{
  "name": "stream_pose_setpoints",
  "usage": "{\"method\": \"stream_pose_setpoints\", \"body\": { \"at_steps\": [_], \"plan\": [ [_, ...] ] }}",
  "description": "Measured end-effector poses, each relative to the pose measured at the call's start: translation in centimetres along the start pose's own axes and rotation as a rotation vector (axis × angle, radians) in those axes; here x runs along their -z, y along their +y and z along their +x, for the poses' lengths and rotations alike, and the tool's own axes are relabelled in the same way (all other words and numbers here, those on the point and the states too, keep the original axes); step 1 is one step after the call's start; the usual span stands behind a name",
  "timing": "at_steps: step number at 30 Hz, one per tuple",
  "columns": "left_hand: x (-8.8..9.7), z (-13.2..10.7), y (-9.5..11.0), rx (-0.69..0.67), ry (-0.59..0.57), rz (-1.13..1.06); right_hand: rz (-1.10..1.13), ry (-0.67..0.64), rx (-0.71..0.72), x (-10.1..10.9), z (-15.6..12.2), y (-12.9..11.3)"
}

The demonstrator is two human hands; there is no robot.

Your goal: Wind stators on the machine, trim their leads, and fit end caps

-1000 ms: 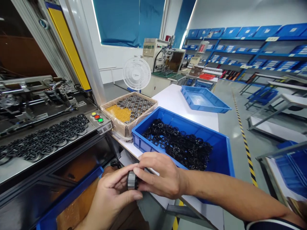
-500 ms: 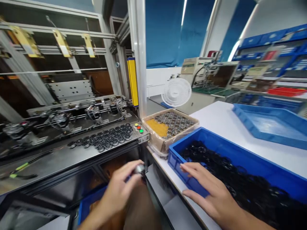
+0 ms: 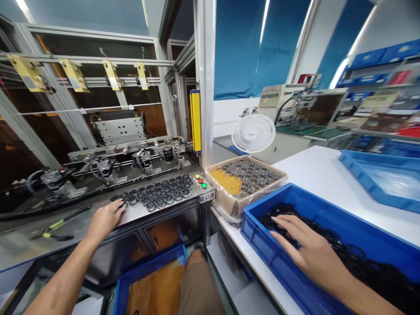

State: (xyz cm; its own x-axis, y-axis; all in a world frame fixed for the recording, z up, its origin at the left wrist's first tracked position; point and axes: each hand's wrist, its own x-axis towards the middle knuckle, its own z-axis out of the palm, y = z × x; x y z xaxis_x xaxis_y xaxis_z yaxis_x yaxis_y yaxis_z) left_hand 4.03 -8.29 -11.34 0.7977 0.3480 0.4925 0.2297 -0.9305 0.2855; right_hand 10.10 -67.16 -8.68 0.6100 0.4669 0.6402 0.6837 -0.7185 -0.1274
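At the left end of the rows of small round black-and-silver parts (image 3: 167, 191), my left hand (image 3: 106, 220) has its fingers closed on one round part (image 3: 123, 204), mostly hidden by the fingertips. The rows rest on the machine's metal ledge (image 3: 138, 213). Over on the right, my right hand (image 3: 306, 245) reaches over the near wall of a blue bin (image 3: 278, 258). Its thumb and fingers are apart, with the fingertips just over or at the black ring-shaped parts (image 3: 357, 251) inside. Whether they touch any part, I cannot tell.
Green-handled pliers (image 3: 61, 223) lie on the ledge at left. Coloured push buttons (image 3: 201, 180) sit at the ledge's right end. A plastic-lined box (image 3: 226, 205) of metal parts stands beside the bin, before a white fan (image 3: 253, 133). A blue tray (image 3: 367, 179) lies at far right.
My left hand has carried the round part leftward and up from above my leg to the ledge's rows. My right hand has moved further over the bin. The view has shifted left.
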Motion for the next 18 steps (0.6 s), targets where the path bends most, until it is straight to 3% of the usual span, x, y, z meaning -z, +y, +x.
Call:
{"method": "stream_pose_setpoints", "body": {
  "at_steps": [5,8,10,12,18],
  "plan": [
    [0.1,0.2,-0.4,-0.132,0.009,-0.011,-0.052,-0.590,-0.455,-1.7,-1.0,4.4],
    [0.2,1.0,2.3,-0.199,0.085,-0.033,0.049,-0.770,-0.498,-3.1,-2.3,5.3],
    [-0.2,2.1,6.2,-0.277,0.112,-0.070,0.110,-0.841,-0.492,-4.0,-2.9,5.3],
    [-1.2,3.6,11.5,-0.381,0.098,-0.115,0.124,-0.892,-0.495,-4.6,-3.1,4.9],
    [-6.7,7.9,28.7,-0.623,-0.261,-0.204,0.047,-0.996,-0.515,-4.3,-2.7,4.8]
  ]
}}
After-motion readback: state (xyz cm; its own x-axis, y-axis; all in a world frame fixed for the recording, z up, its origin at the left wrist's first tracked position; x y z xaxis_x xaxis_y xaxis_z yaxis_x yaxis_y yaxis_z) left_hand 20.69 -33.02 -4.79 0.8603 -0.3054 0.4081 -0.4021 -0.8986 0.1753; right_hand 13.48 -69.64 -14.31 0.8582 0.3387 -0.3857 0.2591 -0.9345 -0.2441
